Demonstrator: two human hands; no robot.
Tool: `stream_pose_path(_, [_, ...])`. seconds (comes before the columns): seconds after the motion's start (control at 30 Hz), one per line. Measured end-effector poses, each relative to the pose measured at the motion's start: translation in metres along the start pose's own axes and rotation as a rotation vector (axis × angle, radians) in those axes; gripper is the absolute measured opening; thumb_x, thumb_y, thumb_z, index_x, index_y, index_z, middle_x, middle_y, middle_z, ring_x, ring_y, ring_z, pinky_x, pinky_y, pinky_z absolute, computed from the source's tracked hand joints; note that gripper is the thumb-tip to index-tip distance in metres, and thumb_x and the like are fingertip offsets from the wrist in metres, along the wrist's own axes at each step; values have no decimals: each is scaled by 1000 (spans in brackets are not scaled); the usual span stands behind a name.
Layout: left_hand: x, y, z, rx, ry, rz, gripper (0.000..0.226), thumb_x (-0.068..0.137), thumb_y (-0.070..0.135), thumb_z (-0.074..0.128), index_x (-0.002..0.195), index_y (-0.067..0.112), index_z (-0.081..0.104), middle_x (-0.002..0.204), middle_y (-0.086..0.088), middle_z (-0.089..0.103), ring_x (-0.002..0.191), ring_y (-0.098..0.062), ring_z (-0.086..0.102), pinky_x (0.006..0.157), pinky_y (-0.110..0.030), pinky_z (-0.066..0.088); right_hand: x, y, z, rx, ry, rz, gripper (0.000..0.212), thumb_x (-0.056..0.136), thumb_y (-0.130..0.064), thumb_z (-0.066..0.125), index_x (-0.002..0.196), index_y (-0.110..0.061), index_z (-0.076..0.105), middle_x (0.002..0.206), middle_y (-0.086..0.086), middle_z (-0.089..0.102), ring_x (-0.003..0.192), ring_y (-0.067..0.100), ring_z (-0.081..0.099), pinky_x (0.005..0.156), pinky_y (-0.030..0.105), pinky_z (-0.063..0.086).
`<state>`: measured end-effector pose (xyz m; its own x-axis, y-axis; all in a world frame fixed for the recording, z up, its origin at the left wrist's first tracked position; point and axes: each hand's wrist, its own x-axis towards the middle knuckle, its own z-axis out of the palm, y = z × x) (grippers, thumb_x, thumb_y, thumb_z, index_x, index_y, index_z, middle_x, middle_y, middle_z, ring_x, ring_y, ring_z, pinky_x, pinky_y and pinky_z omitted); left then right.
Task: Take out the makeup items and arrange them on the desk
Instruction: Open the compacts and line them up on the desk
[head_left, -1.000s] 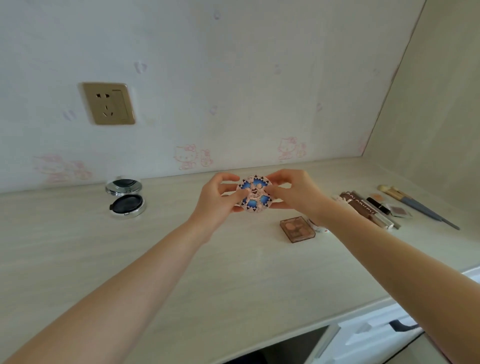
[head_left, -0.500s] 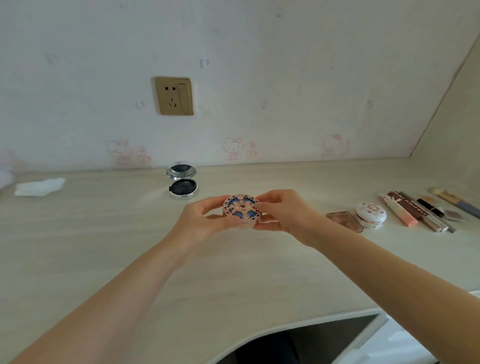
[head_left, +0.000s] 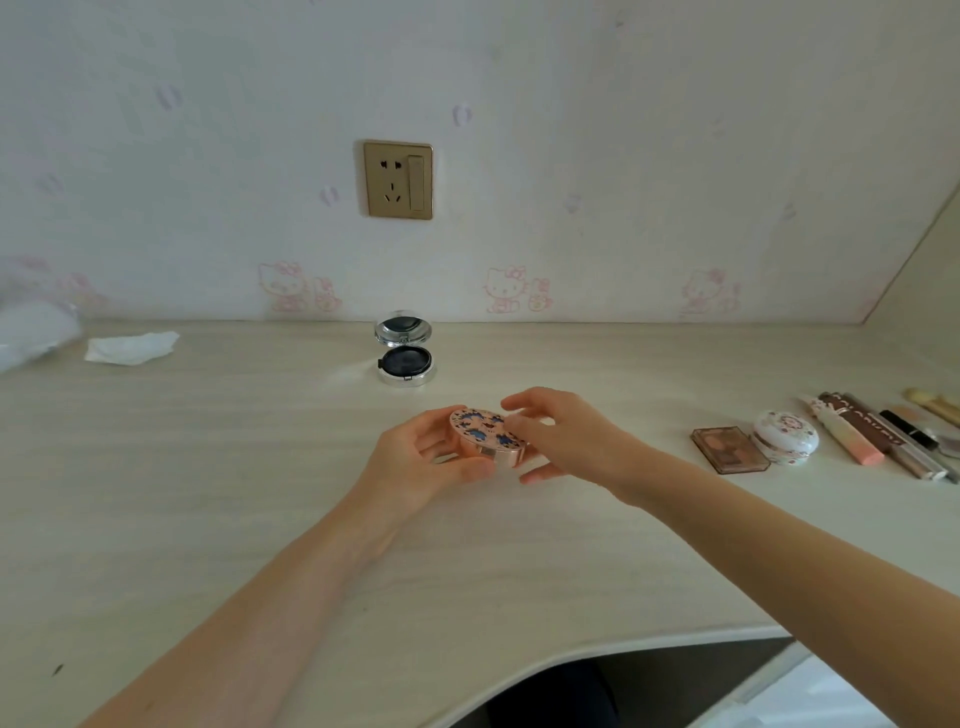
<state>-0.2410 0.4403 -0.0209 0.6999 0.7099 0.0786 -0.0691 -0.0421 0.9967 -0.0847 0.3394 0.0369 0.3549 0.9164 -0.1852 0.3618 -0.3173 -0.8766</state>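
Above desk (head_left: 260, 467) | compact (head_left: 485, 435) tilted, lid up | left hand (head_left: 415, 462) grips

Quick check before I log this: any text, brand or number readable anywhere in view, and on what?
Brown tube at the right of the desk: pale capital lettering runs along it, too blurred to read.
Patterned round compact held in the left hand: blue and pink pattern only, no words visible.
White floral round case: decoration only, no text legible.
Wall socket: no markings readable.
Wallpaper: cartoon cat figures, no words.

Left hand (head_left: 415, 462) fingers curled; right hand (head_left: 566, 441) fingers loosely spread
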Motion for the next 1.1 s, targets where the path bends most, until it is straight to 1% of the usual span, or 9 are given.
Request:
stream_pose_path(0.07, [0,1,0,-5,-7,8,71,48,26,89,114,23,63,107,5,73,103,-11,67,86,-19,53,-2,-3,-1,-166,-58,-94,42,94,-35,53,134,-23,47,122,-7,54,94,15,66,75,32,60])
stream_pose_path(0.17, [-1,1,-1,-15,-17,6,69,50,25,89,114,22,65,108,3,73,104,-12,67,88,-23,53,-5,-6,-2,-361,-147,-215,45,90,-42,57,130,-23,51,122,-3,56,98,18,62,79,34,56])
stream_pose_path(0.3, [-3,3,-3,-17,-76,4,51,57,18,91,104,28,72,108,0,73,106,-14,67,89,-21,51,1,-4,-9,-580,-168,-257,62,80,-52,67,134,-31,45,126,-10,50,108,8,53,85,20,43])
stream_pose_path(0.47, [-3,4,-1,19,-105,-1,48,56,12,89,98,29,74,105,1,74,103,-11,68,84,-14,50,12,-8,-19,-584,-197,-243,60,65,-54,79,116,-36,52,113,-20,57,104,3,56,78,21,50])
stream_pose_path(0.57, [-3,3,0,54,-92,0,53,57,10,86,106,22,70,102,4,74,103,-6,67,82,-7,46,16,-12,-22,-627,-256,-271,73,62,-53,81,125,-41,47,116,-18,57,99,1,58,82,26,52])
stream_pose_path(0.63, [-4,2,1,71,-91,4,54,61,2,85,109,18,68,102,4,74,103,-5,66,82,-5,45,18,-15,-23,-693,-297,-292,82,64,-54,80,135,-44,41,116,-16,55,99,3,58,83,20,47])
stream_pose_path(0.8, [-4,2,1,71,-82,38,57,62,-7,83,111,17,67,106,4,74,107,-6,65,86,-7,44,20,-22,-22,-750,-361,-329,68,72,-45,77,132,-48,46,97,-35,54,98,-9,54,85,11,44])
stream_pose_path(0.93, [-4,1,1,96,-91,52,61,64,-5,83,118,15,65,110,5,72,110,-6,63,89,-8,43,22,-26,-28,-729,-391,-299,69,74,-41,76,134,-48,44,114,-27,59,102,1,61,98,28,47])
stream_pose_path(1.1, [-3,-2,1,159,-73,35,84,60,7,87,135,18,52,123,4,67,119,-5,57,106,-20,40,21,-26,-28,-697,-345,-312,66,73,-37,77,132,-44,49,121,-21,59,108,5,59,98,31,47])
